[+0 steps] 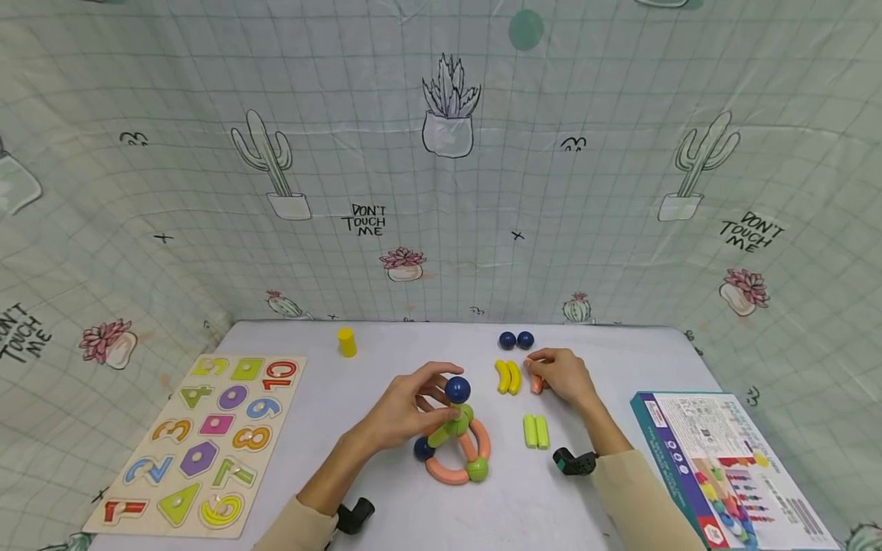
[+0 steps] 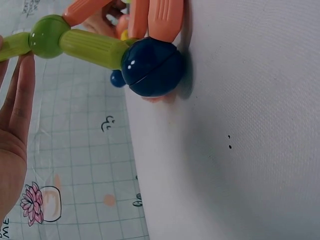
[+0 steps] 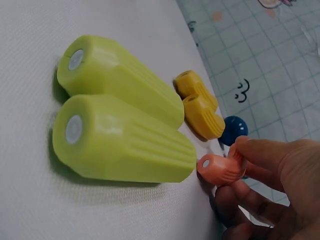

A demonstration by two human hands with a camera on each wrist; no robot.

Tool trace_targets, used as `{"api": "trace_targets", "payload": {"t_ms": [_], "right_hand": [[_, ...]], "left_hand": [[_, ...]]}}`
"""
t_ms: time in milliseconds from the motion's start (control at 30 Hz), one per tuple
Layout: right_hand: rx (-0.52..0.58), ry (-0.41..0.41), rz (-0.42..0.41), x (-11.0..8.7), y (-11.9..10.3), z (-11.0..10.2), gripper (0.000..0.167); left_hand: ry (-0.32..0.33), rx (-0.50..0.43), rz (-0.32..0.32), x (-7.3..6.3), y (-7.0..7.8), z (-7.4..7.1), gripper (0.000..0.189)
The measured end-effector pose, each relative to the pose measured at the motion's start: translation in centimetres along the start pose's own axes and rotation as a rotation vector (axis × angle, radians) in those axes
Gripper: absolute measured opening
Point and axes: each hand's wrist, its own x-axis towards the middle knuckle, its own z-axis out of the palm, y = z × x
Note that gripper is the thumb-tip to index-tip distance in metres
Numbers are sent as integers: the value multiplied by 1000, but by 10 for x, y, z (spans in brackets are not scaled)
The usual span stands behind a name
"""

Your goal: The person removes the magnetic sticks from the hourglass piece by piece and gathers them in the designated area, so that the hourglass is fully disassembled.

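A ball-and-stick magnetic model (image 1: 451,477) stands on the table, made of curved orange sticks, green sticks and green and blue balls. My left hand (image 1: 406,405) holds its upper part, thumb and fingers around the green stick below the top blue ball (image 1: 458,389). In the left wrist view, fingertips touch the green stick beside a green ball (image 2: 48,36); a blue ball (image 2: 152,66) rests on the table. My right hand (image 1: 561,373) pinches a curved orange stick (image 3: 222,169) between thumb and fingers, right of two yellow curved sticks (image 1: 508,377).
Two green straight sticks (image 1: 536,431) lie in front of my right hand. Two blue balls (image 1: 517,340) sit near the back edge, and a yellow cylinder (image 1: 347,343) stands at back left. A number puzzle board (image 1: 269,428) lies left, a toy box (image 1: 751,467) right.
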Motion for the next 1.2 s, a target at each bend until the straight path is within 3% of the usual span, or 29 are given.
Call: {"api": "trace_targets", "payload": {"t_ms": [200,433,833,1200], "right_hand": [[3,-35,-21,-1,-3,-4,43],[110,-92,-14,-4,-6,-2,37],[110,-84,-23,-5,-6,1,36],[108,-68,-8,-9,-5,2,34]], "left_hand": [[-19,43,21,1,-2,-1,55],[-35,88,75,1,-8,0,21],[-82,136,28,1,-14,4,16],[-80,152,-18,-2,-13,6,13]]}}
